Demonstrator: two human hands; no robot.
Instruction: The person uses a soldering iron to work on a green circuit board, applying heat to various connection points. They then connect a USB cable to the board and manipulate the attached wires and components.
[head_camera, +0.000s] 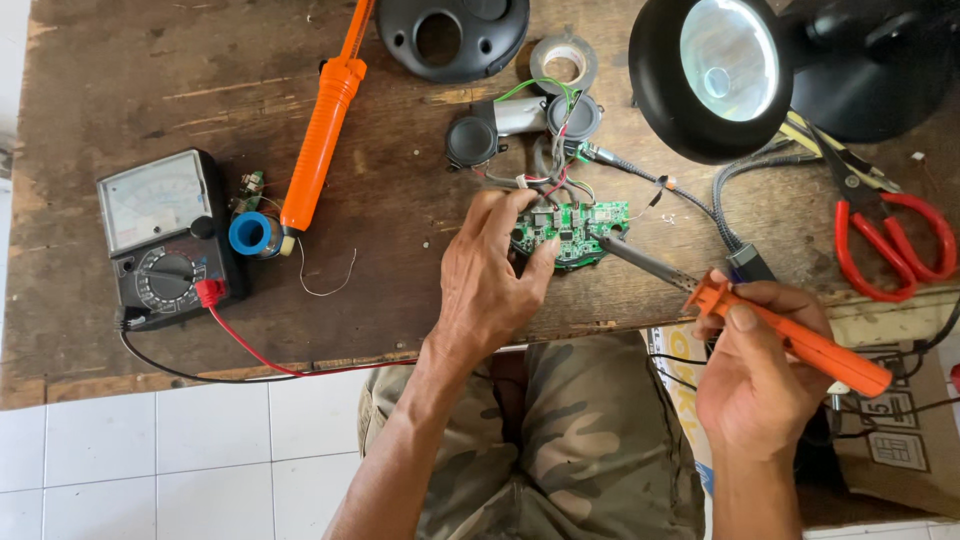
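Left hand (490, 275) is down on the green circuit board (575, 230), fingers (540, 262) pinching its near edge and pinning it to the worn wooden surface (400, 130). The board sits mid-surface, just in front of the 2 small round speakers (472, 142) and their tangle of thin wires. Right hand (760, 375) is wrapped around the orange handle of a soldering iron (790, 340), fingers closed tight on the grip, thumb on top. The iron's dark metal shaft angles up and left, its tip touching the right edge of the board.

Off to the left, an analog multimeter (165, 235) lies flat, a red lead and a black lead trailing from it along the near edge. Beside it, a small blue spool (250, 233) and a long orange desoldering pump (320, 140) lying at a slant. At the far edge, a black round housing (452, 35) and a grey roll of tape (563, 62). A black desk lamp (715, 75) hangs over the right side, and red-handled scissors (885, 240) lie beyond it. Camouflage trousers (560, 440) show below the surface, over white floor tiles (180, 460).
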